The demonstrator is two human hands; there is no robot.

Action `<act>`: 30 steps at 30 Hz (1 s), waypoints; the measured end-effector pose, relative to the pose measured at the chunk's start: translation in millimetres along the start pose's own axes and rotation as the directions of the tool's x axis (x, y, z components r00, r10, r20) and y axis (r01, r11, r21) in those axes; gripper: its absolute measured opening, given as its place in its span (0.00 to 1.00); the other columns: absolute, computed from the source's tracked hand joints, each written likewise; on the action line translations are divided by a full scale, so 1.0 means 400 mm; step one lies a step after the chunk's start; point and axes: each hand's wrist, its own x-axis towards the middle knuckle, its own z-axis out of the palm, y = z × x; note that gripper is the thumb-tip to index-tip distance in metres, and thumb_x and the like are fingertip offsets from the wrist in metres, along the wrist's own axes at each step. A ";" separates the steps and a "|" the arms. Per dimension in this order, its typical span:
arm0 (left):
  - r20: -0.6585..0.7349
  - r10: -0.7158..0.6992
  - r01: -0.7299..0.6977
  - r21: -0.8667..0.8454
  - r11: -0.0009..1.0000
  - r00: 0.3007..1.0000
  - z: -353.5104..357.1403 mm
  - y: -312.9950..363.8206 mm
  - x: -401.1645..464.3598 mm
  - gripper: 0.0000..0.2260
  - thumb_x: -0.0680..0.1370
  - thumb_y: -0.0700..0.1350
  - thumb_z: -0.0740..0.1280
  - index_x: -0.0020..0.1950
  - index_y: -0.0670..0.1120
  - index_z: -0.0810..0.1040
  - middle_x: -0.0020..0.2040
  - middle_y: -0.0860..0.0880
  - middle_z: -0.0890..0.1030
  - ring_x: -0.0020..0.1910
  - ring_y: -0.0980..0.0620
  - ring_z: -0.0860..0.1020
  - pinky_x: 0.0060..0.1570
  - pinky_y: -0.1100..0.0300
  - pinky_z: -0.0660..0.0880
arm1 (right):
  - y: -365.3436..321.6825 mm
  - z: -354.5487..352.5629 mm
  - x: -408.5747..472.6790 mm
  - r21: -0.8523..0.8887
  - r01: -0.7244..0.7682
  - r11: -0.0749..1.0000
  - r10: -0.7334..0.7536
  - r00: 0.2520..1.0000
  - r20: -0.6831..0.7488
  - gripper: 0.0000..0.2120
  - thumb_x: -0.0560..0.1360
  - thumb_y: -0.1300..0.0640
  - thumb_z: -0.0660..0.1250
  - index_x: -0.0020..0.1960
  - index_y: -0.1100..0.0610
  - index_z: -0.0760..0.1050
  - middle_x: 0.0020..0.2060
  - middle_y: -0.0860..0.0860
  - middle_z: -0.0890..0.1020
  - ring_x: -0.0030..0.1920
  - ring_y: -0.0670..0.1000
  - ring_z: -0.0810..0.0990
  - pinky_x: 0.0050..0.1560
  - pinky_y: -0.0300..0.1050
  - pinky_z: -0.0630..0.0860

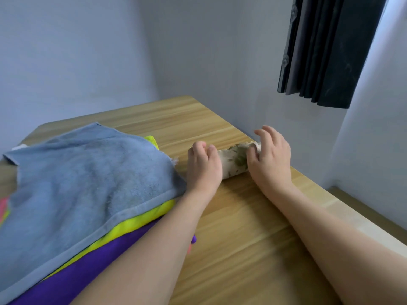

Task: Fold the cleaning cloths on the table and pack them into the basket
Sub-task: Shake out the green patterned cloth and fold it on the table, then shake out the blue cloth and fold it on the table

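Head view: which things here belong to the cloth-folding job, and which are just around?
Part of the job:
- rolled white cloth with green leaf print, under both hands: left hand, right hand
- grey-blue terry towel topping the stack
- neon yellow cloth
- purple cloth

Just around:
- light wooden table
- dark pleated curtain

No basket is in view.

Dark pleated curtain point(326, 51) hanging high above the wooden table's point(242, 249) far right edge. Pale bare walls point(88, 51) meeting in a corner behind the table. Beyond its right edge, possibly a strip of floor point(363, 208).
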 end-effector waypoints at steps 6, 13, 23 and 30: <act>-0.016 0.160 -0.159 0.041 0.986 0.987 -0.260 -0.014 -0.066 0.10 0.77 0.41 0.59 0.58 0.47 0.74 0.57 0.49 0.75 0.55 0.52 0.73 0.56 0.61 0.68 | -0.148 -0.049 -0.084 0.070 0.298 0.952 -0.302 0.952 0.045 0.18 0.74 0.59 0.60 0.62 0.60 0.74 0.63 0.56 0.75 0.64 0.57 0.73 0.64 0.50 0.65; 0.193 0.155 -0.244 0.626 0.740 0.969 -0.594 -0.166 -0.173 0.05 0.73 0.48 0.65 0.47 0.50 0.76 0.48 0.50 0.76 0.51 0.47 0.77 0.51 0.54 0.74 | -0.366 -0.014 -0.206 0.209 0.438 0.874 -0.485 0.766 0.423 0.16 0.73 0.56 0.62 0.61 0.55 0.76 0.58 0.52 0.79 0.59 0.58 0.77 0.57 0.54 0.72; 0.265 0.115 -0.286 0.808 0.515 0.957 -0.692 -0.217 -0.238 0.02 0.75 0.40 0.58 0.44 0.46 0.68 0.50 0.44 0.77 0.51 0.42 0.77 0.41 0.52 0.71 | -0.496 0.018 -0.225 0.027 0.582 0.813 -0.452 0.601 0.659 0.16 0.76 0.49 0.59 0.63 0.47 0.73 0.57 0.51 0.76 0.61 0.56 0.73 0.62 0.49 0.67; 0.393 -0.127 -0.184 0.661 0.728 0.911 -0.757 -0.187 -0.199 0.12 0.76 0.57 0.65 0.46 0.48 0.74 0.46 0.50 0.79 0.45 0.50 0.76 0.44 0.56 0.72 | -0.553 0.010 -0.211 0.009 0.597 0.802 -0.428 0.565 0.705 0.16 0.76 0.55 0.58 0.61 0.45 0.75 0.56 0.48 0.78 0.59 0.53 0.75 0.59 0.47 0.67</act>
